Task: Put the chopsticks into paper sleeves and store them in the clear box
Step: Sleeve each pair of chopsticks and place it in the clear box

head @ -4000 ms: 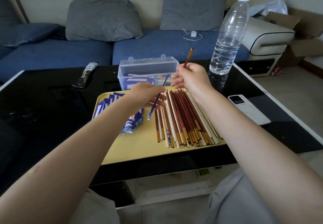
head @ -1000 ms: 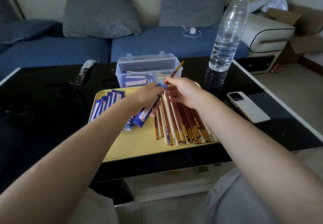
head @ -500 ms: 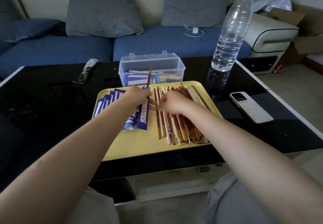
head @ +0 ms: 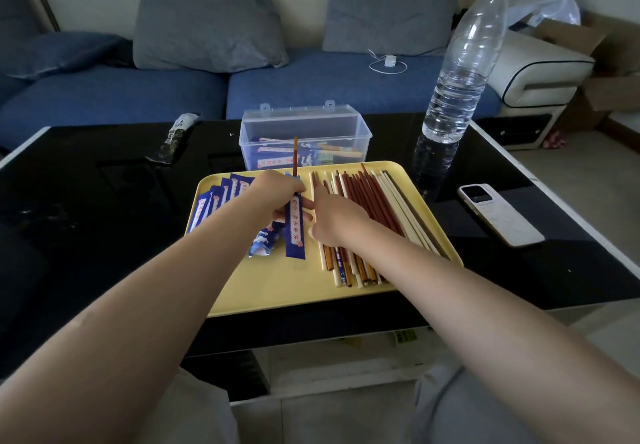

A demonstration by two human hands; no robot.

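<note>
Now | left hand (head: 277,198) grips sleeved chopstick (head: 295,215) upright | right hand (head: 334,220) beside it, pressing loose chopsticks (head: 375,201)

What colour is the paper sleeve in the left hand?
Dark blue with a white strip of red characters: the paper sleeve, head view.

A living room in a home is shown. A blue sofa (head: 138,97) with grey cushions (head: 207,28) is placed against a pale wall, and a white charger with its cable (head: 388,63) is left on the seat. In front of the sofa a low desk (head: 86,201) with a glossy black top is seen. On it a large water bottle (head: 460,69) and a phone (head: 498,213) are kept. At the right, a cream armrest (head: 540,69) and open cardboard boxes (head: 606,63) are seen on the light floor.
</note>
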